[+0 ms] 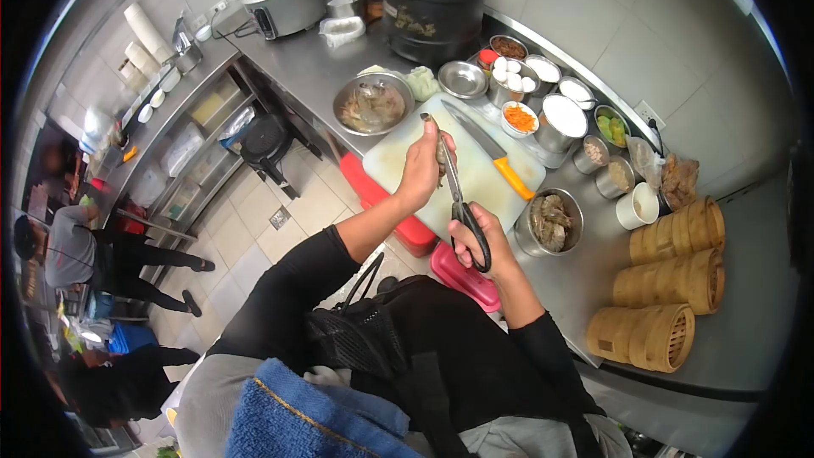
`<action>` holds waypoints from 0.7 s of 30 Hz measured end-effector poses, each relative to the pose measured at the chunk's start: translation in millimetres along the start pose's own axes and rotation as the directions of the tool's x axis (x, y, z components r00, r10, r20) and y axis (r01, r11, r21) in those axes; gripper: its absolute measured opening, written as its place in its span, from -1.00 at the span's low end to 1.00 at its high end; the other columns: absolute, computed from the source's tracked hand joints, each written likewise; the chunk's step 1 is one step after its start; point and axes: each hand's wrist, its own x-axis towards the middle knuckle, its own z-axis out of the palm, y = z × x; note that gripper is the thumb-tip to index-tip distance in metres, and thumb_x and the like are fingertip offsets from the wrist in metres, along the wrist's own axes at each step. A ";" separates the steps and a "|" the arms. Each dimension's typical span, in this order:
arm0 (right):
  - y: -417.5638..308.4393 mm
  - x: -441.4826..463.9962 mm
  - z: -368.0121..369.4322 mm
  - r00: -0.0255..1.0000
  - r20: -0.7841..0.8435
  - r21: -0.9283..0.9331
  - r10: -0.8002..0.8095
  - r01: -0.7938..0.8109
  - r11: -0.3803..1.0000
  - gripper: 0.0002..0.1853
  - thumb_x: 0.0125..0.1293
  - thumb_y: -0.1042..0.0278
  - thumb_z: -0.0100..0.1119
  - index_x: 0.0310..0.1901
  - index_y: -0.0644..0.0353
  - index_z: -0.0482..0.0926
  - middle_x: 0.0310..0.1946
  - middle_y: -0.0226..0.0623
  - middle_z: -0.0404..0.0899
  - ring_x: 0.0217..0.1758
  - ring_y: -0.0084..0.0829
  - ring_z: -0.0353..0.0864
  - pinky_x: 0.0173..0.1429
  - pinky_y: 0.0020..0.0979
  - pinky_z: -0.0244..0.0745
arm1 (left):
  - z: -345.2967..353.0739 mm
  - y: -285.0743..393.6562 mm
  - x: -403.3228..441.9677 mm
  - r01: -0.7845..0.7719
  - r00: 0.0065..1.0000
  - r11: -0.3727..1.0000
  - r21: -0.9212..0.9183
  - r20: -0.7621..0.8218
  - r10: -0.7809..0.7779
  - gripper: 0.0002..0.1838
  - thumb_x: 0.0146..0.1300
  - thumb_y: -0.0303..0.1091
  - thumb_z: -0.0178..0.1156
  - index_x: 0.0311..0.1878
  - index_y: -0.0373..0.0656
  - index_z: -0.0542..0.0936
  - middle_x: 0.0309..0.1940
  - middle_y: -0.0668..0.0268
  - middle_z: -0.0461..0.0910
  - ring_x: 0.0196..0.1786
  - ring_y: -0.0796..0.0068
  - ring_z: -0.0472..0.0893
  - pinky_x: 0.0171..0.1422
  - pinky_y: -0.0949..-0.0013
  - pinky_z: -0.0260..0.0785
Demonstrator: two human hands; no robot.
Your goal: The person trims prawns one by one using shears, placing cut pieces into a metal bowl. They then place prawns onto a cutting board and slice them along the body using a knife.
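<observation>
My left hand (pixel 421 168) is closed around a shrimp (pixel 442 154), mostly hidden by the fingers, above the white cutting board (pixel 482 184). My right hand (pixel 485 239) grips black-handled scissors (pixel 453 176), their blades pointing up along the shrimp. How far apart the blades are, I cannot tell. On the board lies a knife (pixel 512 177) with a yellow handle. Beyond my left hand, a steel bowl (pixel 346 125) holds shrimp (pixel 373 108) in liquid. More shrimp (pixel 551 225) fill a metal pot (pixel 574 236) to the right of my right hand.
Small containers, including shredded carrot (pixel 518 119) and eggs (pixel 513 75), line the wall. Bamboo steamers (pixel 670 280) stand at right. A black soup warmer (pixel 432 17) and rice cooker (pixel 284 4) sit behind. Red bins (pixel 407 233) are below the counter. Two people work at far left.
</observation>
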 end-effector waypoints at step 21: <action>-11.5 -9.0 2.1 0.998 -0.053 0.002 -0.037 0.037 0.999 -0.67 0.46 0.08 0.29 -0.20 0.15 0.42 -0.61 -0.41 0.46 -0.70 -0.59 0.38 -0.62 -0.54 0.31 | 6.2 13.3 -12.0 -0.152 0.968 0.976 0.155 0.223 0.115 -0.35 0.65 0.14 -0.34 0.21 -0.17 0.60 -0.55 0.49 0.37 -0.51 0.69 0.34 -0.38 0.52 0.27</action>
